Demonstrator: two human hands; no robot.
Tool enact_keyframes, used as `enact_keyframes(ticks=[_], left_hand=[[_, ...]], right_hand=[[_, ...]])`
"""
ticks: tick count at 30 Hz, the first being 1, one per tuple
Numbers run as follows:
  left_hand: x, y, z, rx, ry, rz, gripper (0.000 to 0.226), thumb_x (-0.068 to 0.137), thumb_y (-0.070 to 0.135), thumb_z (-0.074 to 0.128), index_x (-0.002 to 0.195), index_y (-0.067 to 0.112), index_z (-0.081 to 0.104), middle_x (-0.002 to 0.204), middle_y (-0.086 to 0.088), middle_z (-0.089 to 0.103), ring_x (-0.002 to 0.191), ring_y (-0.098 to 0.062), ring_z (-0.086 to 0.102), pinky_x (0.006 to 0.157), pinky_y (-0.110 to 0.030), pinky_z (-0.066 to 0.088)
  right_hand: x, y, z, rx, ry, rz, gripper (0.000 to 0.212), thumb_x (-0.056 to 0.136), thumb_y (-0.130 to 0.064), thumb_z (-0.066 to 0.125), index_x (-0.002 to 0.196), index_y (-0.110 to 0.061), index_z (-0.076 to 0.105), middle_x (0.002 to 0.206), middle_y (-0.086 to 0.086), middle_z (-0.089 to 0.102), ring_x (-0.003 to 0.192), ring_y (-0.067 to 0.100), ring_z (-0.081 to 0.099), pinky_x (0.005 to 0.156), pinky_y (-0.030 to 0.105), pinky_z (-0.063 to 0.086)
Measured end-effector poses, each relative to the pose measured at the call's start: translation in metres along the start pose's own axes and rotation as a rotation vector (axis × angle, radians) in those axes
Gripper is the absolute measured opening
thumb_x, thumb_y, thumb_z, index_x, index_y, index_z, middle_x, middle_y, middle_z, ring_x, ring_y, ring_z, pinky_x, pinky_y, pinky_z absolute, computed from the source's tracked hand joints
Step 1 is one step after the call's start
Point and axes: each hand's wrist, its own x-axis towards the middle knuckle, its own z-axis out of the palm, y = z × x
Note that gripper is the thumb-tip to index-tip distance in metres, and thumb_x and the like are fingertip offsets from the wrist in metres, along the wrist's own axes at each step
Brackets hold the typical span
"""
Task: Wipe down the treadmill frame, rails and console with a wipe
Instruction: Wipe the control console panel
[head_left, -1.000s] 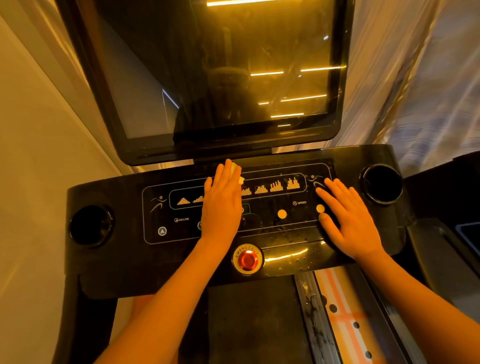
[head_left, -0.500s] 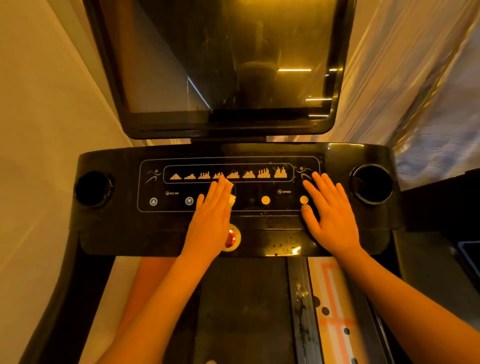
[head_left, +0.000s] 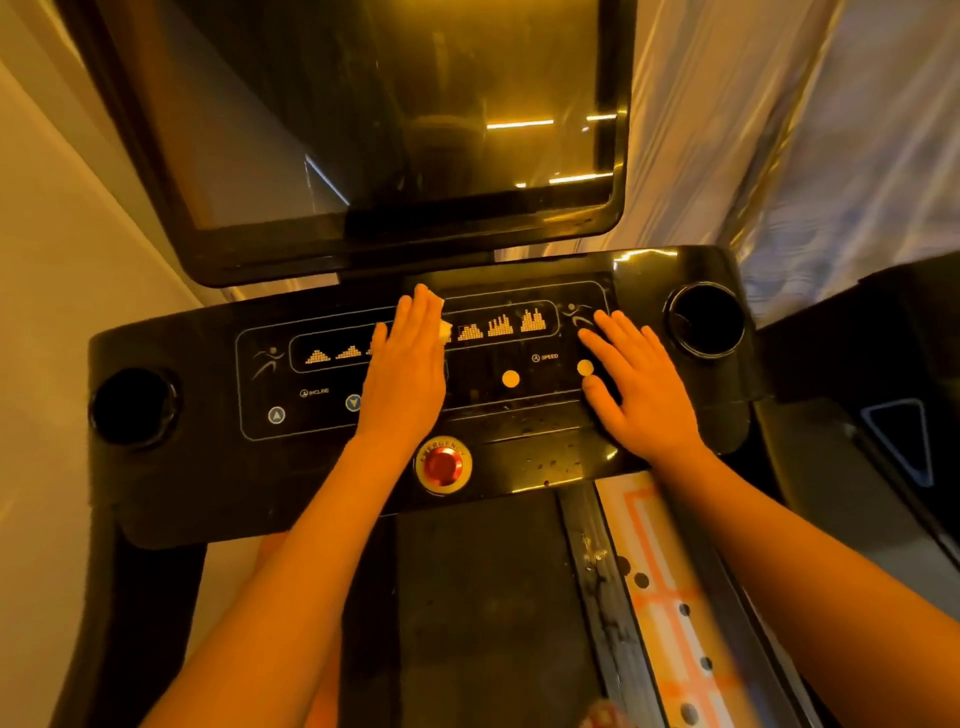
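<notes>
Left hand (head_left: 408, 374) lies flat, palm down, on the middle of the treadmill console (head_left: 208, 467), fingers straight and close together, tips reaching toward the console's far edge. A white wipe (head_left: 444, 332) is pressed beneath those fingers; only a small part shows at their right side, over the row of lit program symbols. Right hand (head_left: 641, 387) also lies flat, palm down, toward the console's right end, fingers straight and slightly spread, holding nothing; its thumb sits just beside a round yellow button (head_left: 585, 368). The two hands are apart. A red emergency button (head_left: 442, 465) stands at the console's near edge, between the two forearms. A round cup holder (head_left: 706, 318) is set near the right end, just beyond the right hand, and another (head_left: 134, 408) near the left end. The dark screen (head_left: 395, 114) rises behind the far edge. Droplets show on the glossy surface near the right wrist. The belt (head_left: 483, 613) runs below the near edge.
</notes>
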Motion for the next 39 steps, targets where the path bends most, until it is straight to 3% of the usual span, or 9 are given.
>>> enact_keyframes(ticks=[7, 12, 17, 20, 23, 28, 31, 39], left_hand=[[-0.057, -0.007, 0.003, 0.13, -0.086, 0.07, 0.064, 0.109, 0.018, 0.034, 0.155, 0.023, -0.01, 0.168, -0.002, -0.012, 0.154, -0.02, -0.01, 0.123, -0.041, 0.002], [-0.005, -0.004, -0.006, 0.063, -0.045, 0.057, 0.06, 0.109, 0.015, 0.039, 0.162, 0.017, 0.011, 0.17, -0.005, 0.002, 0.156, -0.023, 0.001, 0.125, -0.047, 0.007], [0.011, 0.005, -0.007, 0.056, -0.042, 0.027, 0.063, 0.108, 0.014, 0.041, 0.162, 0.018, 0.009, 0.17, -0.005, -0.001, 0.157, -0.023, -0.001, 0.126, -0.048, 0.008], [-0.022, 0.0, -0.003, 0.092, -0.052, 0.02, 0.07, 0.107, 0.015, 0.041, 0.159, 0.022, -0.005, 0.169, -0.002, -0.01, 0.155, -0.022, -0.007, 0.127, -0.047, 0.006], [-0.042, -0.006, -0.001, 0.144, -0.067, 0.004, 0.069, 0.109, 0.019, 0.037, 0.152, 0.026, -0.016, 0.162, 0.002, -0.022, 0.15, -0.017, -0.017, 0.121, -0.041, -0.005], [0.006, -0.002, -0.007, 0.105, -0.001, -0.016, 0.068, 0.106, 0.012, 0.046, 0.162, 0.02, 0.009, 0.17, -0.004, 0.0, 0.156, -0.024, -0.003, 0.123, -0.045, 0.002], [0.02, 0.001, -0.009, 0.09, -0.008, -0.003, 0.065, 0.106, 0.012, 0.046, 0.161, 0.018, 0.013, 0.17, -0.005, 0.003, 0.157, -0.024, 0.0, 0.124, -0.047, 0.006], [-0.085, -0.043, 0.014, 0.037, 0.044, 0.042, 0.067, 0.104, 0.012, 0.045, 0.16, 0.023, 0.011, 0.168, -0.003, 0.009, 0.155, -0.023, 0.007, 0.122, -0.048, 0.011]], right_hand=[[0.0, -0.001, 0.0, -0.008, -0.007, 0.017, 0.055, 0.106, -0.045, 0.04, 0.156, -0.023, 0.04, 0.167, 0.001, 0.029, 0.157, 0.017, 0.017, 0.128, 0.045, 0.012], [-0.001, -0.001, 0.0, 0.001, -0.007, 0.023, 0.055, 0.106, -0.046, 0.039, 0.156, -0.023, 0.04, 0.167, 0.001, 0.03, 0.157, 0.018, 0.017, 0.127, 0.049, 0.016], [0.0, 0.001, 0.001, 0.014, 0.004, 0.003, 0.056, 0.105, -0.045, 0.04, 0.156, -0.022, 0.041, 0.166, 0.001, 0.03, 0.157, 0.018, 0.018, 0.126, 0.052, 0.019], [0.0, 0.003, 0.001, 0.015, 0.007, 0.003, 0.056, 0.104, -0.046, 0.04, 0.156, -0.022, 0.041, 0.166, 0.0, 0.03, 0.157, 0.017, 0.018, 0.126, 0.051, 0.019], [-0.001, 0.003, 0.002, 0.019, 0.014, 0.001, 0.057, 0.104, -0.046, 0.04, 0.155, -0.023, 0.041, 0.166, -0.001, 0.03, 0.157, 0.017, 0.018, 0.126, 0.049, 0.018], [0.0, 0.001, 0.001, 0.024, 0.019, 0.004, 0.057, 0.104, -0.046, 0.04, 0.155, -0.022, 0.042, 0.166, 0.0, 0.032, 0.157, 0.017, 0.019, 0.126, 0.05, 0.018], [0.0, 0.002, 0.001, 0.021, 0.019, -0.006, 0.057, 0.104, -0.045, 0.041, 0.155, -0.021, 0.043, 0.166, 0.001, 0.032, 0.157, 0.018, 0.019, 0.127, 0.049, 0.017], [0.0, 0.002, 0.002, 0.011, 0.007, 0.008, 0.057, 0.104, -0.046, 0.039, 0.155, -0.022, 0.041, 0.166, 0.002, 0.031, 0.156, 0.019, 0.019, 0.127, 0.049, 0.017]])
